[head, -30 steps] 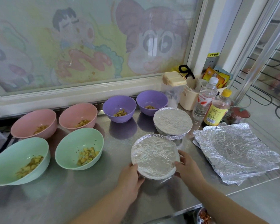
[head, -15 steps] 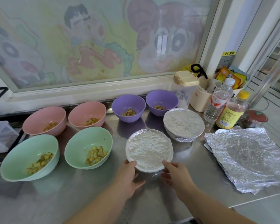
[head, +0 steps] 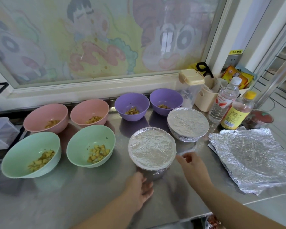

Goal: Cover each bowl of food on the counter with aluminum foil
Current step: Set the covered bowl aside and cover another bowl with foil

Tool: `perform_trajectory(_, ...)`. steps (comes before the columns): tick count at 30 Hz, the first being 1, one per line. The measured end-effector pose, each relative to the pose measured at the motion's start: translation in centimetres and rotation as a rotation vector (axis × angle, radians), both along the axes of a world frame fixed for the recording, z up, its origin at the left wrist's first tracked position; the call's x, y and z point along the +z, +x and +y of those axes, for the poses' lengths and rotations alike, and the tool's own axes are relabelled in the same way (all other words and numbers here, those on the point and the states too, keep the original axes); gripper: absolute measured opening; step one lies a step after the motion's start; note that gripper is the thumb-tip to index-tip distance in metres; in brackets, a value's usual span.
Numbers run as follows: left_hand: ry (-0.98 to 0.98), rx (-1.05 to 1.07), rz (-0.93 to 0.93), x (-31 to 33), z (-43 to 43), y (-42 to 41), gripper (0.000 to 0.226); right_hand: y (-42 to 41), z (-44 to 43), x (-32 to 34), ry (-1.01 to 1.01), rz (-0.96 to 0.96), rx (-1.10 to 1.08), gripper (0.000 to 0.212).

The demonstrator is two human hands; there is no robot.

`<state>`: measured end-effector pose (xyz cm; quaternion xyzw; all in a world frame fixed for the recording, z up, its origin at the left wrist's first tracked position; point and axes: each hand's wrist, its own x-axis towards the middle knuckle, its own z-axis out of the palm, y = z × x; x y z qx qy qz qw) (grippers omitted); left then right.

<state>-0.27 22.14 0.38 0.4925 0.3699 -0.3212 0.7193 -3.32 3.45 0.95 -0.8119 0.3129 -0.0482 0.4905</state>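
My left hand [head: 139, 187] rests empty, fingers loose, just below the near foil-covered bowl [head: 152, 148] on the counter [head: 89, 195]. My right hand [head: 193, 166] is beside that bowl's right rim, its grip released. A second covered bowl [head: 188, 123] sits behind. Six uncovered bowls stand to the left. Foil sheets [head: 253, 154] lie to the right.

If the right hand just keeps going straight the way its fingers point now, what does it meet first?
The right hand points up and left, its fingertips beside the near foil-covered bowl. Going straight on, it would probably meet that bowl's right rim first; depth is unclear, so it might pass just behind it, toward the purple bowl.
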Motion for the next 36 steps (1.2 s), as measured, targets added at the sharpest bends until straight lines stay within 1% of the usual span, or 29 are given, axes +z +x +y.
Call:
perform_trajectory(1, -0.004, -0.053, 0.002, -0.2, -0.5, -0.5, 0.017, -0.3, -0.3, 0.4, -0.161, -0.098, 0.136, 0.014)
perform_trajectory(2, -0.013, -0.095, 0.004, -0.3, -1.0, -0.8, 0.02, -0.4, -0.5, 0.7, -0.293, -0.155, 0.321, 0.016)
perform_trajectory(4, -0.025, -0.17, -0.008, -0.5, -1.8, -1.0, 0.021, -0.2, -0.7, 0.8, -0.486, -0.114, 0.655, 0.027)
perform_trajectory(5, -0.033, -0.198, -0.017, -0.6, -2.0, -1.0, 0.018, 0.1, -0.7, 0.7, -0.559, -0.077, 0.744, 0.026)
perform_trajectory(6, -0.044, -0.216, -0.027, -0.7, -2.2, -1.0, 0.016, 0.4, -0.7, 0.7, -0.61, -0.065, 0.779, 0.021)
perform_trajectory(8, -0.075, -0.213, -0.042, -1.1, -2.2, -0.9, 0.013, 1.0, -0.8, 0.4, -0.632, -0.09, 0.773, 0.009)
perform_trajectory(9, -0.094, -0.21, -0.047, -1.2, -2.1, -0.9, 0.014, 1.3, -0.8, 0.4, -0.627, -0.102, 0.766, 0.008)
perform_trajectory(15, -0.184, -0.203, -0.073, -1.1, -1.9, -1.4, 0.024, 1.6, -0.8, 0.2, -0.629, -0.111, 0.789, 0.007)
perform_trajectory(20, -0.19, -0.164, -0.106, -1.2, -1.8, -1.4, 0.013, 1.6, -0.8, 0.0, -0.626, -0.117, 0.801, 0.006)
perform_trajectory(25, -0.163, -0.121, -0.151, -1.1, -1.6, -1.4, 0.015, 1.5, -0.7, 0.1, -0.626, -0.104, 0.81, 0.008)
perform_trajectory(30, -0.125, -0.067, -0.123, -0.3, -1.6, -0.9, 0.017, 1.7, -0.5, 0.1, -0.644, -0.087, 0.815, 0.008)
perform_trajectory(34, -0.15, 0.023, -0.075, 0.7, -1.7, -0.3, 0.012, 1.7, -0.3, 0.2, -0.659, -0.072, 0.813, 0.009)
perform_trajectory(36, -0.177, 0.066, -0.048, 1.4, -1.7, 0.0, 0.018, 1.7, -0.3, 0.2, -0.662, -0.072, 0.81, 0.01)
